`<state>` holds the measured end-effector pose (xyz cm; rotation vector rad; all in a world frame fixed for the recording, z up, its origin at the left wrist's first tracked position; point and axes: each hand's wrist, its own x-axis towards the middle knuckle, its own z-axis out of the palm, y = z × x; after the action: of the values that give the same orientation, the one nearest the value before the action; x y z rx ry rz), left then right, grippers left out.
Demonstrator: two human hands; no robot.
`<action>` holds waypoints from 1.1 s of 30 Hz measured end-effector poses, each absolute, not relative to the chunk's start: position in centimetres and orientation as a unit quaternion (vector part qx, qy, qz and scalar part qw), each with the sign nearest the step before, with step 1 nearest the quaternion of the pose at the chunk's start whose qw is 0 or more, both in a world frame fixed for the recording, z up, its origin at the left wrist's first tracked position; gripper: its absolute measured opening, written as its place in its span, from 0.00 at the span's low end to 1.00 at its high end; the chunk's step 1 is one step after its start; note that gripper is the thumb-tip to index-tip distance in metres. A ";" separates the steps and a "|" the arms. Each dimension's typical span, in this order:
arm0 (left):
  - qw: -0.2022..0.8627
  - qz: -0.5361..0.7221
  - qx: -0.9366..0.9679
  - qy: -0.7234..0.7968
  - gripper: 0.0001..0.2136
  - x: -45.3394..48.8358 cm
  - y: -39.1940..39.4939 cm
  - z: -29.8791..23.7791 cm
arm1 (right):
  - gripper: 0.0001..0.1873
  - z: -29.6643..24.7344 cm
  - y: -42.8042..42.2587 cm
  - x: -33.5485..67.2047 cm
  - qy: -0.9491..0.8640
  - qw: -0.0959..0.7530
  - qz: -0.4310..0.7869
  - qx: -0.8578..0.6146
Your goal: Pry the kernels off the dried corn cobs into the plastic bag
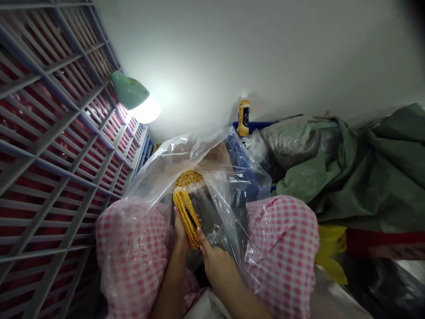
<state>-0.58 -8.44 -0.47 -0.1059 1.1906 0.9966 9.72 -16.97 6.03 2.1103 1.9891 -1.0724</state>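
Note:
A yellow corn cob (187,217) with rows of kernels lies tilted in my left hand (180,230), whose fingers wrap round its left side and underneath. Along the cob's right part runs a narrow dark strip; whether it is a gap in the kernels or a thin tool, I cannot tell. My right hand (216,261) presses a fingertip against the cob's lower right side, its other fingers curled and mostly hidden. Beyond the cob, loose corn kernels (188,178) lie in a heap inside a clear plastic bag (172,155), spread between my knees.
A cardboard box (217,157) shows behind the plastic. Slatted crates (66,106) rise on the left, with a lit green lamp (131,91) on them. At the right stand a blue bin (244,161), a yellow bottle (244,117) and green cloth (392,164).

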 end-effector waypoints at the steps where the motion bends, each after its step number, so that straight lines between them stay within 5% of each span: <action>1: 0.706 0.451 -0.042 0.545 0.32 -0.6 -8.5 -0.4 | 0.27 6.1 -17.0 9.4 0.654 0.054 -0.315 0.685; 4: 0.693 0.461 -0.036 0.553 0.34 -0.9 -8.5 0.0 | 0.27 6.6 -17.8 8.8 0.658 0.066 -0.344 0.667; 14: 0.692 0.473 -0.021 0.545 0.32 -0.9 -8.5 0.3 | 0.23 8.0 -20.1 13.9 0.532 -0.114 -0.556 0.629; 18: 0.697 0.454 -0.019 0.555 0.34 -0.9 -8.5 0.3 | 0.23 7.5 -20.6 13.7 0.554 -0.103 -0.528 0.635; 25: 0.711 0.428 -0.024 0.558 0.34 -1.1 -8.6 0.3 | 0.27 7.0 -20.9 11.6 0.632 0.035 -0.415 0.653; 33: 0.726 0.433 -0.027 0.534 0.34 -1.0 -8.8 0.2 | 0.25 6.9 -21.3 12.5 0.601 -0.075 -0.458 0.651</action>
<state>-0.95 -8.80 0.25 -0.0605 1.1767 0.9548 12.50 -21.30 6.90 2.1486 1.9830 -1.5109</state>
